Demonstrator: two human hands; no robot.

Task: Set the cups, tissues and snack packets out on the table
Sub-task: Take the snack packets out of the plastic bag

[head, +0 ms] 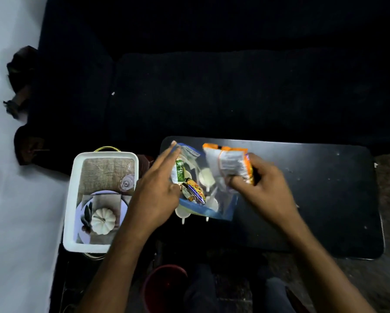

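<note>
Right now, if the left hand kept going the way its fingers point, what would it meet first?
Probably the clear bag: the left hand points up-right at its blue-edged top, beside the green packet. Depth is unclear.

Head camera looks steeply down, close over the table point(325, 199).

tray point(72, 199) left of table point(325, 199), bag point(221, 206) on table

Colours, tabletop and surroundings.
Table point(313, 199): black, pale specks. Snack packet point(231, 163), 12 o'clock of centre: orange and white. Bag point(221, 208): clear with blue edging; inside, green-white packet point(178, 173) and yellow-purple packet point(192, 190). Tray point(73, 199), 9 o'clock: white rim, printed white pumpkin on brown weave. Sofa point(212, 86): black.
</note>
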